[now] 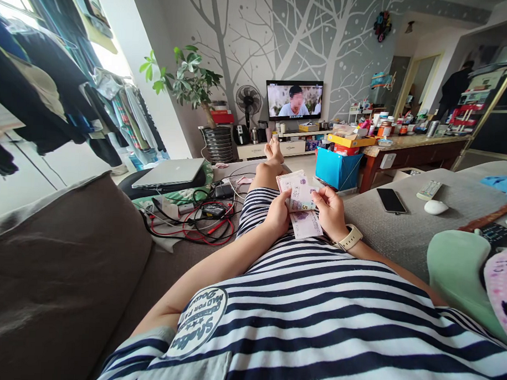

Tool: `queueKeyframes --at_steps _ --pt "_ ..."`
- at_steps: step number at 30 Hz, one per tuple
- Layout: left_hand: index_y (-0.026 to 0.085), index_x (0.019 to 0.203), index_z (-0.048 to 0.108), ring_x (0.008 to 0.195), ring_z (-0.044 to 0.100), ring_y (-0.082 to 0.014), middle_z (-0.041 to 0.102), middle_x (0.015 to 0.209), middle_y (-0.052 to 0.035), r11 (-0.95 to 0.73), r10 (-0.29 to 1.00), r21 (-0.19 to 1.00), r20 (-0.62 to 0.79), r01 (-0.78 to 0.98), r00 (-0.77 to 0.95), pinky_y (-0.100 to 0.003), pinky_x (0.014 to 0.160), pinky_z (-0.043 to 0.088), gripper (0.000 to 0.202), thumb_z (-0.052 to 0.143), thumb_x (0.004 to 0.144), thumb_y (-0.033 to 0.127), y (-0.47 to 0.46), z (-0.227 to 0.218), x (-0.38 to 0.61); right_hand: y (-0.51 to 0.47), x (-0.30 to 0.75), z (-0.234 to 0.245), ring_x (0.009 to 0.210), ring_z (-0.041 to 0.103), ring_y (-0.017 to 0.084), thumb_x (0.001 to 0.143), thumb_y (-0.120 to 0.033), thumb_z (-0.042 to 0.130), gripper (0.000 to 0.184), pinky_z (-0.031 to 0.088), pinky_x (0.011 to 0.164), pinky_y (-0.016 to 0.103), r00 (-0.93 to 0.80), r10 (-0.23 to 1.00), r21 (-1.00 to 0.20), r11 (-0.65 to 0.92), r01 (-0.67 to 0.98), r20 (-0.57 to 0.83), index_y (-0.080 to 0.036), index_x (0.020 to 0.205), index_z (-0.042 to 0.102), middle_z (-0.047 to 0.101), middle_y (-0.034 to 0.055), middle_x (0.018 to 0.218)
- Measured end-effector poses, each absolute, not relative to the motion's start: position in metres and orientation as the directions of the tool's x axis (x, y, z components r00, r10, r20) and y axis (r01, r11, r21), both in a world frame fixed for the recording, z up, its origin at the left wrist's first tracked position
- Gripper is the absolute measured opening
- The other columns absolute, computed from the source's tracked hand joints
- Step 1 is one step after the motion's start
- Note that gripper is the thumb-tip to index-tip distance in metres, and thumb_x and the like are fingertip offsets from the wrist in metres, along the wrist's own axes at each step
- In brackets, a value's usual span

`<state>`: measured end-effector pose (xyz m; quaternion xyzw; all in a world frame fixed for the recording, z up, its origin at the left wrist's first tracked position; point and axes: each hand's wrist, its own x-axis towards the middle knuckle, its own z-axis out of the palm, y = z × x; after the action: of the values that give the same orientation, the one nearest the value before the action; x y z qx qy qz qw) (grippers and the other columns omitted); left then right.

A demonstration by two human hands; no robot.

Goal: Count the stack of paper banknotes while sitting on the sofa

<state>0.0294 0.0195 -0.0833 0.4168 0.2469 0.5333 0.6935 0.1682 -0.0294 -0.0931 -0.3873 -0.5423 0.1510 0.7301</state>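
Note:
I lie back on a sofa in a striped shirt, legs stretched out. Both hands hold a small stack of banknotes [299, 205] above my lap. My left hand [277, 213] grips the stack's left side, thumb on top. My right hand [330, 209], with a pale watch on its wrist, pinches the upper note at its right edge. One purple note hangs down toward my shirt.
A black phone [390, 200], a remote [428, 189] and a white mouse [436, 207] lie on the grey seat to my right. A closed laptop [168, 173] and tangled cables [194, 218] sit to my left. A television [294, 100] plays ahead; a blue box [336, 169] stands by a cluttered table [408, 151].

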Motion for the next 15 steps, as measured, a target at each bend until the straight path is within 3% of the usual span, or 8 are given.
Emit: queueKeyframes --at_steps 8,15 --pt "0.011 0.138 0.067 0.147 0.053 -0.0416 0.073 0.135 -0.0164 0.078 0.929 0.857 0.123 -0.509 0.349 -0.056 0.123 0.042 0.052 0.067 0.094 0.041 0.0219 -0.0814 0.0292 -0.0341 0.1663 -0.0892 0.065 0.047 0.015 0.095 -0.07 0.063 0.054 0.037 0.06 0.029 0.322 0.641 -0.709 0.683 0.176 0.697 -0.021 0.076 0.054 0.053 0.0 0.068" --pt "0.013 0.126 0.071 0.142 0.058 -0.0405 0.077 0.126 -0.0153 0.048 0.943 0.847 0.137 -0.53 0.303 -0.049 0.119 0.046 0.042 0.071 0.091 0.036 0.0175 -0.0767 0.0303 -0.0347 0.1679 -0.0893 0.066 0.046 0.016 0.096 -0.073 0.059 0.056 0.037 0.062 0.03 0.311 0.653 -0.72 0.663 0.207 0.69 -0.022 0.076 0.054 0.052 0.0009 0.068"
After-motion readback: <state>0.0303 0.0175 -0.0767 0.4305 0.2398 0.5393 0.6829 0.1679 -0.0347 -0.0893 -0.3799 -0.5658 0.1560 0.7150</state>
